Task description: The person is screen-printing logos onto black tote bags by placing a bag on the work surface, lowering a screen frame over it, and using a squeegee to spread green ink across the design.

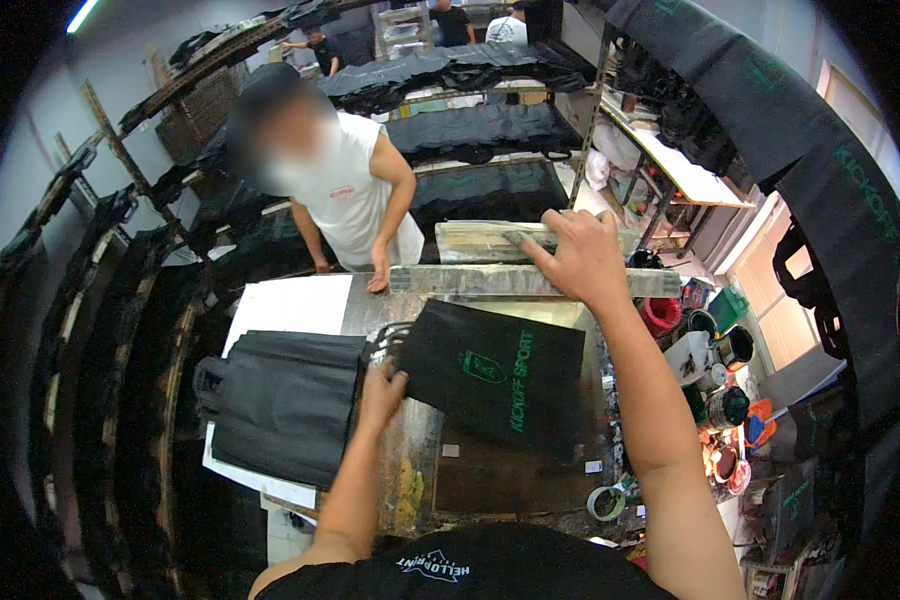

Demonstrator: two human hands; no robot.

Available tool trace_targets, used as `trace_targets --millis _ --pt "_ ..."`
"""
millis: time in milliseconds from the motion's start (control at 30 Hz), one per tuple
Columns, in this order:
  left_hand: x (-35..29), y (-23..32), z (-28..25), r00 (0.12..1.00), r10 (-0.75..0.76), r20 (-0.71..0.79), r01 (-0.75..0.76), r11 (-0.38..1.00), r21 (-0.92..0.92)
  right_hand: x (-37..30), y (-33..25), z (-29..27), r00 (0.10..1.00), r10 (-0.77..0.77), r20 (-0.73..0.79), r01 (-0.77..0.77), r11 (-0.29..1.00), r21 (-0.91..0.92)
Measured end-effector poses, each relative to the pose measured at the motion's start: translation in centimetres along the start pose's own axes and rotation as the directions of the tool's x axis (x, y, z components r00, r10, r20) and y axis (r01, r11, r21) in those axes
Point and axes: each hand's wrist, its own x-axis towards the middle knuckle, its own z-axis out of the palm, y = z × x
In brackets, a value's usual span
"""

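A black fabric bag (470, 375) with a green print lies tilted over the printing board (510, 490) before me. My left hand (378, 396) is closed at the bag's left edge, beside its handles, with the fingertips partly blurred. My right hand (582, 252) reaches far forward and grips the top of a raised screen-printing frame (480, 280), thumb on the near side, fingers bent over it. Left of the printed bag rests a stack of plain black bags (285, 410) on white sheets (290, 302).
Across the table stands a person (355, 190) in a white sleeveless top, one hand by the table edge. Paint tubs (660, 315) and cans crowd the right side, near a tape roll (606, 502). Racks hung with black bags (480, 130) surround the table; others work behind.
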Motion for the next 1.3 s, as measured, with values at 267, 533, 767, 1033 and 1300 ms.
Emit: trace_targets --millis 267,533,767,1033,1300 --pt "4.4 -7.1 -17.1 0.919 -0.299 -0.258 0.325 0.944 0.062 -0.8 -0.2 0.4 1.0 -0.004 0.009 0.004 1.0 0.0" --pt "-9.0 -17.0 -17.4 0.929 -0.097 -0.356 0.262 0.854 0.45 -2.5 -0.6 -0.1 1.0 0.007 0.025 -0.006 0.999 -0.035" --pt "-19.7 -19.1 -17.8 0.957 -0.288 -0.039 0.204 0.571 0.795 -2.3 -2.3 -0.5 0.996 0.047 0.073 -0.046 0.999 -0.018" --pt "-19.3 -20.1 -16.7 0.969 -0.239 -0.065 0.194 0.567 0.801 -2.3 -1.2 0.2 1.0 0.003 -0.017 -0.004 0.998 -0.06" --pt "-18.3 -21.3 -17.8 0.977 -0.146 -0.158 0.214 0.612 0.762 -3.1 -1.3 0.9 0.998 -0.038 -0.057 0.034 0.997 -0.066"
